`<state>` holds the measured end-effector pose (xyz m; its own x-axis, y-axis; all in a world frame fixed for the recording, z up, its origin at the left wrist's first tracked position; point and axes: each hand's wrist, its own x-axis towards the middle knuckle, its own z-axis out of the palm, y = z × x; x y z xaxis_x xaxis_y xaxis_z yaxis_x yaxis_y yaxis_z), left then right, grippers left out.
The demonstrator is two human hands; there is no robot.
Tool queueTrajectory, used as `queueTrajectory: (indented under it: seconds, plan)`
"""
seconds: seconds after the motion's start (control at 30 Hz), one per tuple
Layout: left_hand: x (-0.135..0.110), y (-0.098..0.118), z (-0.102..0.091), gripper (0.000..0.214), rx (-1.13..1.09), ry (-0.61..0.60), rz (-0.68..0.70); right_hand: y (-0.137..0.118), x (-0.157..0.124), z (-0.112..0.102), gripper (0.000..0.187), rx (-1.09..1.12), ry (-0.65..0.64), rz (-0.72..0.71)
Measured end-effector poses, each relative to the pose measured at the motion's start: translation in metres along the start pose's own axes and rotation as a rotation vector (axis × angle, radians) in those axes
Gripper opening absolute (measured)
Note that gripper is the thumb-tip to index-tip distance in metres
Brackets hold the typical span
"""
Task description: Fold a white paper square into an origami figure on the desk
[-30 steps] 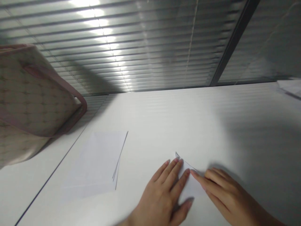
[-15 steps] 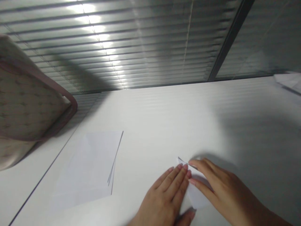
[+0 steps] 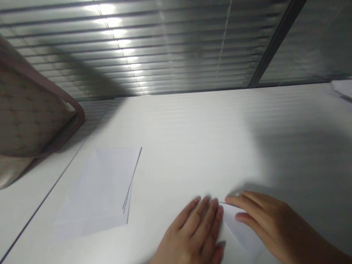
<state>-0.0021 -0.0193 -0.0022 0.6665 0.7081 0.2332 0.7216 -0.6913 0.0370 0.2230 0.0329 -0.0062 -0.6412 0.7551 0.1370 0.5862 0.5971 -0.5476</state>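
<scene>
A small piece of white folded paper (image 3: pixel 242 231) lies on the table between my hands, its lower part running out of view at the bottom. My left hand (image 3: pixel 192 231) rests flat, fingers stretched and side by side, the fingertips at the paper's left corner. From the right, my right hand (image 3: pixel 266 218) has its fingers at the far edge of the paper and the thumb over its face, gripping it loosely. Part of the sheet is hidden beneath the right hand.
Several white sheets (image 3: pixel 101 183) lie stacked unevenly to the left on the white table (image 3: pixel 181 146). A patterned bag (image 3: pixel 33 113) with pinkish trim stands at the far left. Window blinds (image 3: pixel 165 47) rise behind the table, and more paper (image 3: pixel 342 87) sits at the far right edge.
The paper has shifted right and down, its left tip no longer sticking out beyond my left fingertips. My right hand has moved slightly right with it, and the view has shifted a little.
</scene>
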Motion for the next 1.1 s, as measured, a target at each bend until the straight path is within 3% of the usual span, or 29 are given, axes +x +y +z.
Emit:
queueTrajectory:
  seconds: [0.1,0.23,0.57,0.77,1.1]
  plan:
    - [-0.001,0.002,-0.001,0.042,0.029,-0.043,0.0,-0.008,0.001,0.001,0.015,-0.074,0.088,0.061]
    - [-0.001,0.003,-0.001,0.044,0.06,-0.046,-0.021,-0.017,0.002,0.009,0.025,-0.19,0.19,0.087]
    - [-0.001,0.011,-0.002,0.039,0.076,0.009,-0.042,-0.012,0.0,0.01,0.025,-0.175,0.174,-0.047]
    - [-0.004,0.008,-0.006,0.038,0.095,-0.089,0.025,-0.012,-0.002,0.01,0.026,-0.149,0.145,-0.035]
    - [-0.003,0.006,-0.008,0.038,0.03,-0.081,0.018,-0.011,-0.002,0.009,0.022,-0.082,0.146,-0.023]
